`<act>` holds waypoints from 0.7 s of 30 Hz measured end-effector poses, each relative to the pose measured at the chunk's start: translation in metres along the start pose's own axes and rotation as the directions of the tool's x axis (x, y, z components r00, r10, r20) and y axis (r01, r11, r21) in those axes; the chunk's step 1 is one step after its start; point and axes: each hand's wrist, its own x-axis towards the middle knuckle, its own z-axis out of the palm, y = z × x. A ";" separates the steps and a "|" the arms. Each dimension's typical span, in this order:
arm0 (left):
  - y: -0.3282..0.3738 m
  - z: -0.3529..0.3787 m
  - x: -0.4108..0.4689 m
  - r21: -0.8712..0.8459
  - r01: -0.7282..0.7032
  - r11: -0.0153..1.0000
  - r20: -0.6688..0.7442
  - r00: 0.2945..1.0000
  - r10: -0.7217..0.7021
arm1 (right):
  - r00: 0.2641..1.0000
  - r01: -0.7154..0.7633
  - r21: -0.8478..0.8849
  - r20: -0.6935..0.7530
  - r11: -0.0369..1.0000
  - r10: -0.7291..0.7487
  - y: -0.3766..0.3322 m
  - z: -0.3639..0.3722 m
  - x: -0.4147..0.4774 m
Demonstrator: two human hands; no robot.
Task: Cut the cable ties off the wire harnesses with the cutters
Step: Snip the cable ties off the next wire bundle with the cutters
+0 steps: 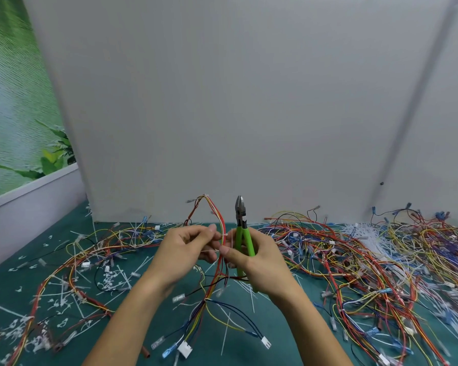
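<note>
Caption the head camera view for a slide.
Left hand pinches a raised wire harness; right hand holds green cutters upright.

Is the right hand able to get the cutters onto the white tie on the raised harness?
Probably not yet: the right hand grips the cutters blades up, above the tie, while its thumb presses the harness. A regrip looks needed.

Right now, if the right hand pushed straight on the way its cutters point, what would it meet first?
Probably the white panel. The right hand holds the green cutters nose-up, just right of the raised harness, with nothing ahead of the tip; depth is unclear.
</note>
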 end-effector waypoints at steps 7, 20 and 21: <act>0.005 -0.013 -0.002 0.111 0.008 0.994 0.185 0.982 -0.029 | 0.999 -0.038 0.206 0.005 0.978 0.038 -0.004 -0.003 -0.001; 0.002 -0.015 -0.001 0.252 -0.066 0.965 0.164 0.986 0.025 | 0.980 -0.030 0.078 -0.196 0.997 0.045 -0.001 -0.001 0.002; 0.001 -0.016 0.000 0.257 -0.062 0.964 0.152 0.988 0.023 | 0.964 -0.002 0.014 -0.265 1.000 0.006 -0.001 -0.001 0.003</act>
